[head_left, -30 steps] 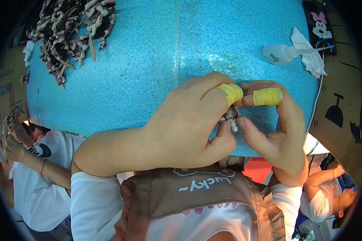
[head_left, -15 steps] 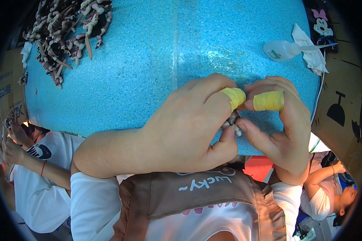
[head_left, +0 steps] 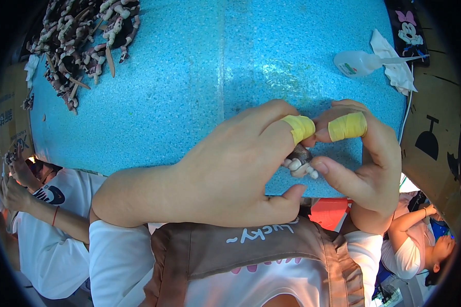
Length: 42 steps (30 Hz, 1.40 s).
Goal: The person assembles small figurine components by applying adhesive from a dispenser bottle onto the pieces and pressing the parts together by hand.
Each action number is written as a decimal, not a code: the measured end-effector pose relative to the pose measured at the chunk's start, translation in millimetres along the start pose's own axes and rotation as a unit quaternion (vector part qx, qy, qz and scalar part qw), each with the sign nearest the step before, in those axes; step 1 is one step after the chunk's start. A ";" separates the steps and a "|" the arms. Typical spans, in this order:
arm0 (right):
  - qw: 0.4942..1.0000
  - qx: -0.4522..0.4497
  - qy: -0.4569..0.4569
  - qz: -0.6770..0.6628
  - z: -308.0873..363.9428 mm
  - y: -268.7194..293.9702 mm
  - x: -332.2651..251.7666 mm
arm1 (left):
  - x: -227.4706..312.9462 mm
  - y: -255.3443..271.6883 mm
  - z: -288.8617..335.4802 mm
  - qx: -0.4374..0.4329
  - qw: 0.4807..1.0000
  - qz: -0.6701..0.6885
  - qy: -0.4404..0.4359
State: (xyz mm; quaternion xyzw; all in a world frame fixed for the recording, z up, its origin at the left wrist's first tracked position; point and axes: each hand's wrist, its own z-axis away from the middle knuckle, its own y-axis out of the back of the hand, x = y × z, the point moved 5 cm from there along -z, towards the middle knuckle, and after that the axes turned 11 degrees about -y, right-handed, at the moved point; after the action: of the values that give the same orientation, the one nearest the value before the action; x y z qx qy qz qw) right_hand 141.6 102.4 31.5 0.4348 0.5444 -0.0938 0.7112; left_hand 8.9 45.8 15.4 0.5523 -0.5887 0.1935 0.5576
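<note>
Both hands meet over the near edge of the blue counter (head_left: 189, 92), pinching 1 small figurine (head_left: 300, 160) between them. Left hand (head_left: 230, 174): fingers curled closed round the figurine's upper end, forefinger wrapped in yellow tape (head_left: 299, 128), thumb tucked under near the counter's edge. Right hand (head_left: 366, 158): also closed in a pinch, thumb tip pressing the figurine's lower right side, taped forefinger (head_left: 347, 126) arched over the top and touching the left one.

The figurine sits just above the counter's near edge, right of its middle. Only a dark brownish body and a few pale stubby ends (legs or paws, too small to tell) show between the fingers. Its long axis seems to run from upper left down to lower right, pale ends pointing toward the right thumb; the other end is hidden in the left hand.

Progress, as a judgement: work on this piece looks mid-way, since it is held by both hands and not set down. A heap of similar brown and pale pieces (head_left: 77, 41) lies at the counter's far left corner, well apart from the hands, so plenty seems left. No separate stack of done pieces is visible.

At the counter's far right corner: a clear plastic bottle (head_left: 358, 62) lying on its side, touching a white cloth (head_left: 394, 66).
</note>
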 end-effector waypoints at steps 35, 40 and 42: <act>0.992 0.072 0.039 0.098 1.4 2.6 -7.3 | -5.4 1.4 4.2 0.063 0.905 0.391 0.154; 0.995 0.037 0.057 0.076 -0.7 -2.2 -1.1 | -2.1 3.8 5.3 0.072 0.905 0.387 0.162; 0.998 0.002 0.066 0.022 -1.7 -3.1 1.4 | -2.3 3.0 5.4 0.069 0.903 0.391 0.161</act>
State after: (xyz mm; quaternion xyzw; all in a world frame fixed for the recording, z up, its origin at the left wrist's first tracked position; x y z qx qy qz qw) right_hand 139.1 102.2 28.7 0.4533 0.5804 -0.0497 0.6746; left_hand 3.4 43.2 12.9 0.2762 -0.6444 0.5228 0.4849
